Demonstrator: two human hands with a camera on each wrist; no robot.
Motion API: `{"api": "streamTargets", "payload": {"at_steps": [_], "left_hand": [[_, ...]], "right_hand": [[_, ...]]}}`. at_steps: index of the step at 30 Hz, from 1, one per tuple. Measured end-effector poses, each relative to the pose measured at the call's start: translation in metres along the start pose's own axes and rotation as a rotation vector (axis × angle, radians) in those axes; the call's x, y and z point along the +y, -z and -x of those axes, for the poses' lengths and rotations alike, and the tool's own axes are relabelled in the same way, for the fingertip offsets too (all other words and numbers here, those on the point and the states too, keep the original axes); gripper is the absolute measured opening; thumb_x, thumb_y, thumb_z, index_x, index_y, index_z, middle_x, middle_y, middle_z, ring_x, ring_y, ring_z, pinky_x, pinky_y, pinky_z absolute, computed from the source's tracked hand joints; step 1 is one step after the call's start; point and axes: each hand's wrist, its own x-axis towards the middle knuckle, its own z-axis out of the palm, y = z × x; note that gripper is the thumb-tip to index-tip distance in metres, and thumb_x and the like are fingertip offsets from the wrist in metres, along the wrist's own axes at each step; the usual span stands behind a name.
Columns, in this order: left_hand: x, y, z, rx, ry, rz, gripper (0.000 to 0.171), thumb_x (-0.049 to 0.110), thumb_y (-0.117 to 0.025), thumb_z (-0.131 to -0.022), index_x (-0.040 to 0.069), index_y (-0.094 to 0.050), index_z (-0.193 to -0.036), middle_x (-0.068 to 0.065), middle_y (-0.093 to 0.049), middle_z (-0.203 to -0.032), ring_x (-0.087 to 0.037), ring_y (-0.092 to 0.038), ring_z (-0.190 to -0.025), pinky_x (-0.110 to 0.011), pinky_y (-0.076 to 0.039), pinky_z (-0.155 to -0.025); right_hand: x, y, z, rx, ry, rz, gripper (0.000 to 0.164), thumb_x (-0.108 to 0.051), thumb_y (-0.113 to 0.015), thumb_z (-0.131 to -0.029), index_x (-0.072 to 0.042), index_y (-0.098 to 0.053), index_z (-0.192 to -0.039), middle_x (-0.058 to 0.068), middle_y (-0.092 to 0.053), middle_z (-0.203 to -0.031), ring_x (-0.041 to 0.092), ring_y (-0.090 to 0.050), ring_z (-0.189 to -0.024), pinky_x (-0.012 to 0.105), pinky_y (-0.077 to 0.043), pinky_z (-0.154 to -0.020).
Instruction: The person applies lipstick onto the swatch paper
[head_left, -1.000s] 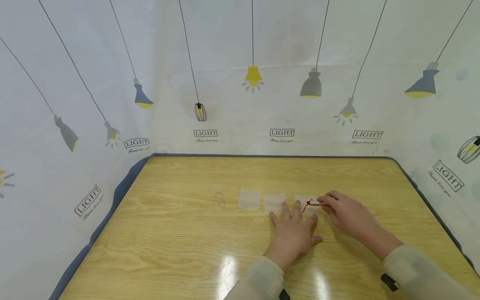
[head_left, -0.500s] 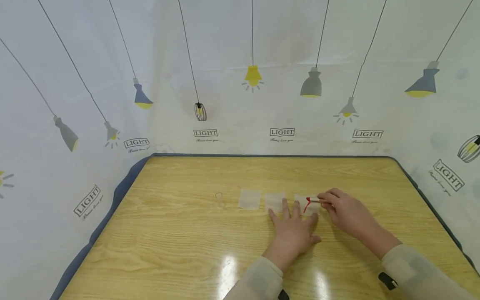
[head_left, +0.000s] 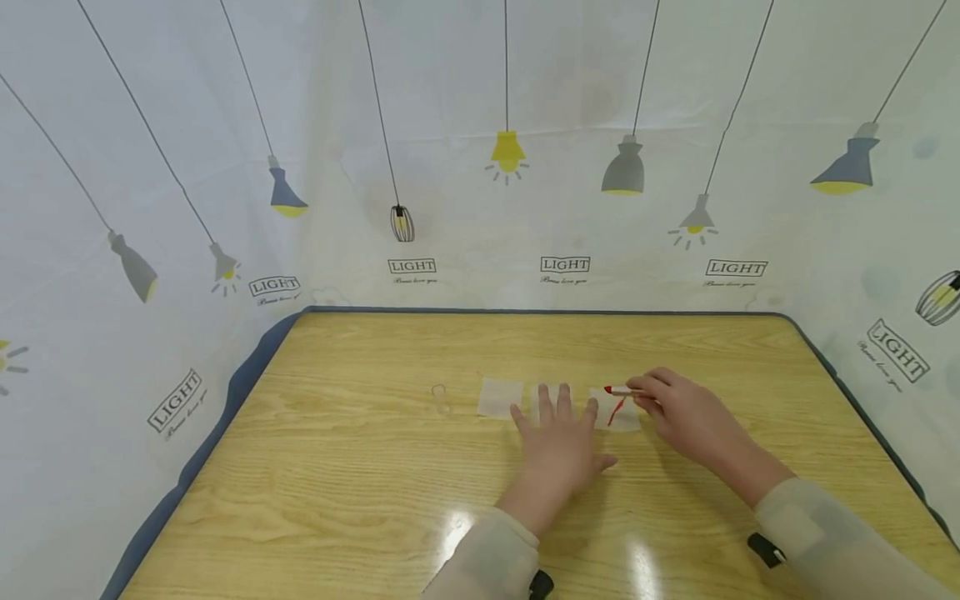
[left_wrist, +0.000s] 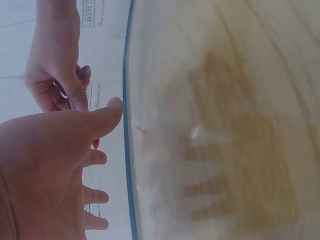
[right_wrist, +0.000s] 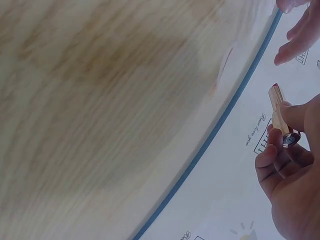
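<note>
My right hand [head_left: 693,417] pinches a lipstick [head_left: 621,392] between thumb and fingers. Its red tip points left, over the top edge of the right-hand white paper square [head_left: 630,417]. A slanted red streak [head_left: 616,410] marks that square. In the right wrist view the lipstick [right_wrist: 277,107] has a shiny gold tube with a dark round base. My left hand [head_left: 557,446], fingers spread and straight, is over the middle paper square [head_left: 535,398] and hides most of it. Whether it touches the paper I cannot tell. The left paper square [head_left: 500,398] carries no visible mark.
A wood-grain table [head_left: 337,467] lies below, its far edge bordered in dark blue. Left of the squares is a faint looped outline [head_left: 438,390]. A white curtain-like sheet [head_left: 465,200] printed with lamps surrounds the table on three sides.
The red streak has grown longer up the right square. The lipstick tip has moved up and left, off the streak. My left hand has shifted left, from beside the right square to the middle one.
</note>
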Motion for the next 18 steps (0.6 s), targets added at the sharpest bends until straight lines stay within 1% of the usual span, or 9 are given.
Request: {"api": "streamTargets", "payload": {"at_steps": [3, 7, 12, 16, 18], "left_hand": [[-0.012, 0.001, 0.002, 0.025, 0.011, 0.032, 0.083, 0.079, -0.056, -0.095, 0.045, -0.03, -0.166, -0.003, -0.019, -0.18, -0.037, -0.014, -0.168, -0.076, -0.026, -0.124], [-0.024, 0.001, 0.006, 0.048, 0.001, 0.068, 0.08, 0.075, -0.057, -0.097, 0.039, -0.037, -0.166, -0.008, -0.025, -0.178, -0.037, -0.018, -0.167, -0.076, -0.027, -0.124], [-0.039, -0.006, 0.008, 0.082, -0.026, 0.072, 0.076, 0.073, -0.056, -0.099, 0.032, -0.045, -0.162, -0.011, -0.034, -0.175, -0.036, -0.027, -0.164, -0.073, -0.031, -0.123], [-0.051, -0.014, 0.01, 0.078, -0.053, 0.056, 0.075, 0.071, -0.055, -0.1, 0.03, -0.045, -0.162, -0.009, -0.033, -0.175, -0.035, -0.026, -0.164, -0.074, -0.03, -0.123], [-0.057, -0.015, 0.013, 0.058, -0.068, 0.044, 0.076, 0.071, -0.054, -0.101, 0.028, -0.044, -0.163, -0.009, -0.032, -0.176, -0.036, -0.024, -0.165, -0.075, -0.028, -0.124]], "right_hand": [[-0.005, 0.0, -0.005, -0.006, 0.006, -0.007, 0.024, -0.008, -0.077, -0.097, -0.006, -0.076, -0.12, 0.008, -0.073, -0.111, 0.023, -0.074, -0.088, 0.041, -0.063, -0.074], [-0.009, -0.003, -0.011, 0.01, 0.03, -0.006, 0.023, -0.005, -0.078, -0.095, -0.004, -0.076, -0.118, 0.009, -0.073, -0.108, 0.023, -0.074, -0.088, 0.039, -0.064, -0.075], [-0.013, -0.009, -0.017, 0.017, 0.055, 0.002, 0.023, -0.006, -0.078, -0.095, -0.005, -0.076, -0.117, 0.009, -0.073, -0.108, 0.022, -0.074, -0.086, 0.037, -0.064, -0.072], [-0.017, -0.013, -0.022, -0.005, 0.054, 0.0, 0.022, -0.008, -0.078, -0.096, -0.005, -0.076, -0.118, 0.008, -0.073, -0.109, 0.022, -0.074, -0.087, 0.037, -0.064, -0.073], [-0.018, -0.016, -0.024, -0.025, 0.05, -0.006, 0.022, -0.008, -0.077, -0.097, -0.005, -0.076, -0.119, 0.009, -0.073, -0.11, 0.022, -0.074, -0.087, 0.037, -0.064, -0.073]]}}
